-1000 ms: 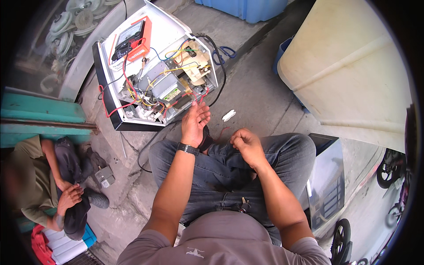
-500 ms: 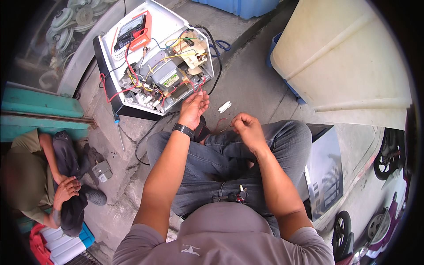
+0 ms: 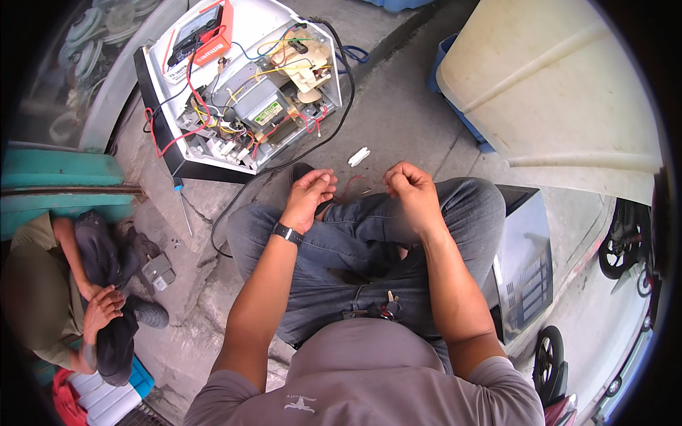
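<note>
On concrete (image 3: 401, 121), opened appliance (image 3: 260, 101), cable (image 3: 353, 82), screwdriver (image 3: 178, 186), left grip (image 3: 307, 200), right grip (image 3: 414, 195), holds unclear

This is looking like an outdoor roadside repair spot. Ahead and left of the left grip (image 3: 307, 201), an opened appliance (image 3: 263, 101) is baring its wires, with a meter (image 3: 193, 35) resting on it; a screwdriver (image 3: 185, 206) is lying near bare concrete (image 3: 398, 106). Right of the right grip (image 3: 413, 193), a vented cover (image 3: 527, 266) is standing, and farther right motorbike wheels (image 3: 548, 361) are showing.
</note>
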The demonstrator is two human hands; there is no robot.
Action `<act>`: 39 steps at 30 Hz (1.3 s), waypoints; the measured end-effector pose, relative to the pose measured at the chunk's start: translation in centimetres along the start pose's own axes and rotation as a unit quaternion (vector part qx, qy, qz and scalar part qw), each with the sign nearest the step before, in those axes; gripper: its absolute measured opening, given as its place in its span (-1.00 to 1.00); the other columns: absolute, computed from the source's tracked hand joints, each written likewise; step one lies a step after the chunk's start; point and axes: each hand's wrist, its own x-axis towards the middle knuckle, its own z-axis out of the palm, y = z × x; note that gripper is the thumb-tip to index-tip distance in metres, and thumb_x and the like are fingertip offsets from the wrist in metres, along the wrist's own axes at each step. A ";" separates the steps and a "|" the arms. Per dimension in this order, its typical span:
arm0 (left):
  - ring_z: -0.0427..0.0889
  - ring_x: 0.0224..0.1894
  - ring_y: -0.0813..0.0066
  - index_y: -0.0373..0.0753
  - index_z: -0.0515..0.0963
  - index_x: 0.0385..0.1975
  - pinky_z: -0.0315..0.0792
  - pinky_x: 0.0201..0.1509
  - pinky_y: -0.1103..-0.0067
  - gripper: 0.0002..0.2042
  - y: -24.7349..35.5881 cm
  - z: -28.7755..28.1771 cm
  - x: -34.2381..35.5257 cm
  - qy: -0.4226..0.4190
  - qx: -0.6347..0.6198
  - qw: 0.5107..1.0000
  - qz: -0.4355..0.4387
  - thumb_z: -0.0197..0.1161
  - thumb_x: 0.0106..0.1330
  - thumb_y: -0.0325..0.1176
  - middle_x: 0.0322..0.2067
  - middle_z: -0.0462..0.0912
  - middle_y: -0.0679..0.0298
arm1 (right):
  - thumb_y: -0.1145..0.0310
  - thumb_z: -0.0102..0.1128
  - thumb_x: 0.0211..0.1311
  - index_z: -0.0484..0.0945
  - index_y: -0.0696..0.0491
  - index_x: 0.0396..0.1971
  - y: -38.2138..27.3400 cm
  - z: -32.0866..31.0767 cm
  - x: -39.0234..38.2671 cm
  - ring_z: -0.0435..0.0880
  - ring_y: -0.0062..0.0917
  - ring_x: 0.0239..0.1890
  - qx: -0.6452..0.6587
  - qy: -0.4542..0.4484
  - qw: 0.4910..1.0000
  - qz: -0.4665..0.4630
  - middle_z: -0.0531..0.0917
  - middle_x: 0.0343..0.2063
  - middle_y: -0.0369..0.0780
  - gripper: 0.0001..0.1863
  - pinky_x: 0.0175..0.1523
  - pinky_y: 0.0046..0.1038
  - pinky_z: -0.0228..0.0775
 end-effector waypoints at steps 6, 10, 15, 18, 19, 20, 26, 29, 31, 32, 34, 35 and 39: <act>0.66 -0.01 0.50 -0.31 0.55 0.21 0.53 -0.01 0.57 -0.63 1.2 5.3 -5.9 -0.107 0.021 0.994 0.022 0.24 0.55 -0.24 0.00 0.70 0.21 | 0.34 0.24 0.28 0.61 0.20 -0.40 1.1 0.9 -0.4 0.58 -0.53 -0.30 -0.152 -0.122 0.980 0.033 0.62 -0.39 -0.23 -0.80 -0.16 -0.43 0.42; 0.67 -0.12 0.57 -0.31 0.62 0.13 0.54 -0.10 0.61 -0.70 1.2 5.9 -6.1 -0.079 0.089 0.992 0.044 0.29 0.51 -0.30 -0.10 0.73 0.28 | 0.41 0.19 0.38 0.64 0.17 -0.36 0.8 0.9 -0.1 0.58 -0.65 -0.25 -0.156 -0.154 0.973 0.072 0.62 -0.31 -0.31 -0.85 -0.10 -0.52 0.45; 0.63 -0.30 0.68 -0.30 0.70 -0.08 0.53 -0.24 0.66 -0.82 0.9 5.8 -6.3 -0.017 0.142 0.988 0.052 0.34 0.47 -0.34 -0.31 0.72 0.36 | 0.39 0.23 0.35 0.65 0.18 -0.34 0.6 1.2 -0.5 0.60 -0.56 -0.28 -0.234 -0.141 0.962 -0.009 0.61 -0.34 -0.26 -0.84 -0.12 -0.47 0.44; 0.64 -0.26 0.69 -0.29 0.70 -0.11 0.53 -0.20 0.68 -0.85 0.4 5.5 -6.9 0.003 0.134 0.989 0.058 0.35 0.46 -0.37 -0.30 0.72 0.36 | 0.37 0.26 0.33 0.67 0.18 -0.33 0.5 1.5 -0.9 0.60 -0.50 -0.29 -0.283 -0.139 0.948 -0.051 0.61 -0.34 -0.23 -0.84 -0.14 -0.43 0.44; 0.64 -0.26 0.69 -0.29 0.70 -0.11 0.53 -0.20 0.68 -0.85 0.2 5.3 -7.0 0.002 0.136 0.989 0.058 0.35 0.46 -0.37 -0.30 0.72 0.36 | 0.37 0.28 0.32 0.68 0.17 -0.32 0.4 1.7 -1.0 0.61 -0.47 -0.29 -0.296 -0.145 0.943 -0.045 0.61 -0.34 -0.22 -0.84 -0.14 -0.42 0.43; 0.63 -0.27 0.69 -0.30 0.71 -0.12 0.53 -0.19 0.68 -0.86 0.0 5.1 -7.1 0.002 0.131 0.988 0.078 0.36 0.46 -0.38 -0.30 0.71 0.37 | 0.37 0.28 0.32 0.68 0.17 -0.32 0.3 1.9 -1.1 0.61 -0.47 -0.29 -0.295 -0.144 0.944 -0.045 0.61 -0.34 -0.22 -0.84 -0.14 -0.42 0.43; 0.60 -0.27 0.69 -0.31 0.71 -0.15 0.51 -0.18 0.68 -0.89 -1.0 4.0 -7.7 -0.009 0.135 0.985 0.105 0.38 0.43 -0.44 -0.30 0.66 0.40 | 0.31 0.26 0.28 0.69 0.14 -0.30 1.0 2.0 -1.3 0.70 -0.26 -0.25 -0.238 -0.162 0.958 -0.017 0.68 -0.31 -0.11 -0.80 -0.13 -0.30 0.49; 0.62 -0.29 0.66 -0.34 0.71 -0.18 0.52 -0.18 0.65 -0.90 -0.8 3.7 -7.8 -0.008 0.160 0.979 0.122 0.40 0.40 -0.47 -0.32 0.64 0.39 | 0.30 0.27 0.28 0.69 0.15 -0.31 1.0 2.3 -1.3 0.70 -0.27 -0.24 -0.242 -0.165 0.956 0.002 0.69 -0.31 -0.11 -0.80 -0.12 -0.29 0.49; 0.63 -0.31 0.63 -0.34 0.71 -0.19 0.53 -0.20 0.63 -0.90 0.1 4.1 -7.9 -0.005 0.194 0.970 0.149 0.41 0.38 -0.48 -0.33 0.64 0.38 | 0.31 0.27 0.27 0.69 0.15 -0.31 1.0 2.4 -1.3 0.70 -0.27 -0.25 -0.256 -0.161 0.953 -0.008 0.69 -0.30 -0.10 -0.80 -0.13 -0.29 0.49; 0.65 -0.32 0.59 -0.34 0.71 -0.19 0.54 -0.22 0.61 -0.89 0.6 4.3 -8.1 -0.001 0.269 0.945 0.186 0.42 0.35 -0.49 -0.34 0.64 0.35 | 0.31 0.27 0.27 0.69 0.15 -0.31 1.0 2.3 -1.3 0.70 -0.27 -0.25 -0.256 -0.161 0.953 -0.007 0.69 -0.30 -0.10 -0.80 -0.13 -0.29 0.49; 0.66 -0.34 0.55 -0.34 0.71 -0.19 0.55 -0.25 0.59 -0.88 1.0 4.4 -8.3 0.005 0.342 0.913 0.223 0.43 0.33 -0.50 -0.35 0.63 0.32 | 0.32 0.29 0.26 0.68 0.14 -0.33 0.6 2.4 -1.3 0.70 -0.21 -0.26 -0.288 -0.157 0.944 -0.008 0.69 -0.31 -0.09 -0.82 -0.14 -0.25 0.49; 0.67 -0.35 0.52 -0.32 0.71 -0.17 0.55 -0.27 0.57 -0.86 0.8 4.3 -8.3 0.017 0.373 0.893 0.252 0.44 0.30 -0.50 -0.35 0.63 0.30 | 0.32 0.29 0.26 0.68 0.14 -0.33 0.8 2.4 -1.3 0.70 -0.21 -0.26 -0.289 -0.158 0.944 -0.008 0.69 -0.31 -0.09 -0.82 -0.14 -0.25 0.49; 0.66 -0.34 0.54 -0.32 0.68 -0.10 0.56 -0.24 0.57 -0.81 1.0 4.7 -8.6 0.027 0.402 0.883 0.240 0.42 0.34 -0.48 -0.32 0.67 0.31 | 0.34 0.31 0.24 0.67 0.13 -0.34 1.1 2.3 -1.4 0.70 -0.11 -0.25 -0.313 -0.153 0.934 -0.078 0.68 -0.31 -0.08 -0.84 -0.13 -0.19 0.50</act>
